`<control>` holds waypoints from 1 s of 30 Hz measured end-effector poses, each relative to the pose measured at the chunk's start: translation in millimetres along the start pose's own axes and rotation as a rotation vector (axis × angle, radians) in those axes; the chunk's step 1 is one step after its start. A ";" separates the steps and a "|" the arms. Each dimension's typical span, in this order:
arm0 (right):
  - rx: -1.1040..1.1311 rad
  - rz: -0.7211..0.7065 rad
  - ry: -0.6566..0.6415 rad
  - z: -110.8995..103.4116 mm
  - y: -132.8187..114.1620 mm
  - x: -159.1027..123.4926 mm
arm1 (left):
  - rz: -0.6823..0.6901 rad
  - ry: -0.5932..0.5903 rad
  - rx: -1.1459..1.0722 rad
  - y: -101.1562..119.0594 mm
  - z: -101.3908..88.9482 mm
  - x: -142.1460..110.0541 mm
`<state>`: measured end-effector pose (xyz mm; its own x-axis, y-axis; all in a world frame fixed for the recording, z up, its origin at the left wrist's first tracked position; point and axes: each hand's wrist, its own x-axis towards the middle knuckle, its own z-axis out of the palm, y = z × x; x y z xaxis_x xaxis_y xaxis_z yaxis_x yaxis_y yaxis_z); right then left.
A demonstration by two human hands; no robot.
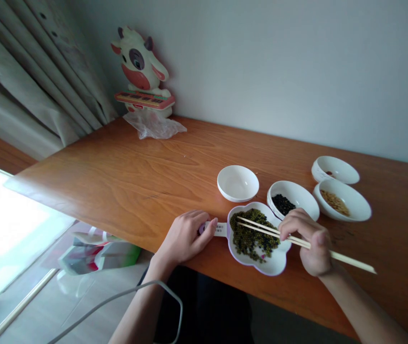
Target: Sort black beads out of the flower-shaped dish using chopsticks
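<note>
Two hands work at the tabletop (125, 191): left hand (185, 236) closed on the tray handle (215, 228), right hand (309, 241) pinching chopsticks (261, 226) over the bean tray (261, 265). Steady the handle; keep tips low and converged.

White dish (274, 265), dark green beans (252, 235)

A pale lobed dish (273, 265) heaped with dark green beans lies near the table's edge, wooden chopsticks (261, 226) angled over it.
</note>
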<state>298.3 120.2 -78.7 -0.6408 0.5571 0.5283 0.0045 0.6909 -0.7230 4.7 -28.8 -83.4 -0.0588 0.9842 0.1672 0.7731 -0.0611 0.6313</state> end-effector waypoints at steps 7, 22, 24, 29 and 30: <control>0.013 -0.021 -0.003 0.2 2.6 -1.1 | 0.001 -0.009 -0.010 0.0 -0.9 0.2; 0.060 -0.038 0.072 -0.9 0.8 -0.6 | -0.003 -0.019 0.001 1.1 -1.9 -0.3; 0.066 -0.038 0.079 -1.2 -0.4 0.1 | -0.004 -0.024 -0.001 1.2 -1.8 -0.8; 0.067 -0.026 0.046 0.2 -2.5 1.2 | -0.019 -0.032 0.010 1.5 -1.8 -1.4; 0.064 -0.023 0.036 0.6 -2.6 1.2 | -0.020 -0.031 0.013 1.5 -1.9 -1.3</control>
<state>297.1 118.9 -76.5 -0.6118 0.5582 0.5604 -0.0602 0.6736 -0.7367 4.8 -30.4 -81.2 -0.0548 0.9899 0.1305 0.7804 -0.0390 0.6240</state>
